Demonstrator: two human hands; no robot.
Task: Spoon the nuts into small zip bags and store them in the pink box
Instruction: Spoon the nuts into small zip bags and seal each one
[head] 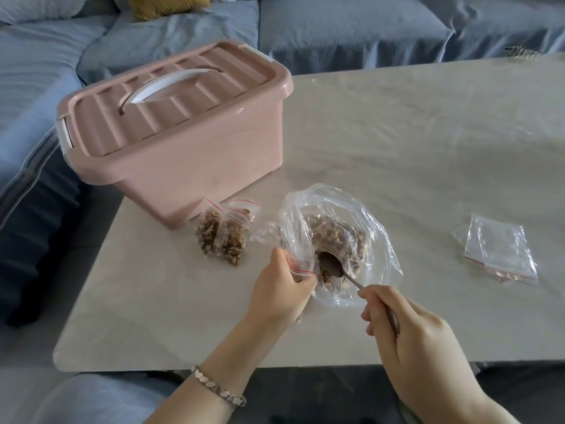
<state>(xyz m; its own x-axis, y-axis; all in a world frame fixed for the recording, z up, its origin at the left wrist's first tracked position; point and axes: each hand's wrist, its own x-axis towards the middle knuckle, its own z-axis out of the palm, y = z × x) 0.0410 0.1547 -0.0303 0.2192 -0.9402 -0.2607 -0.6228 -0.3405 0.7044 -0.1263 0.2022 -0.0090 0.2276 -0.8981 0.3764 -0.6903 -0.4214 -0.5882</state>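
A large clear plastic bag [363,221] of nuts [333,234] lies open in the middle of the table. My left hand [281,289] pinches a small zip bag [298,255] with a red strip at the big bag's left edge. My right hand [419,341] grips a metal spoon [331,266] whose bowl sits inside the big bag beside the small bag's mouth. Two filled small zip bags [221,235] lie beside the pink box [183,160]. The box's lid is on, its white handle flat.
A stack of empty small zip bags [498,249] lies at the right of the pale table [428,142]. A blue sofa [336,26] runs behind and to the left. The table's near edge is just below my wrists.
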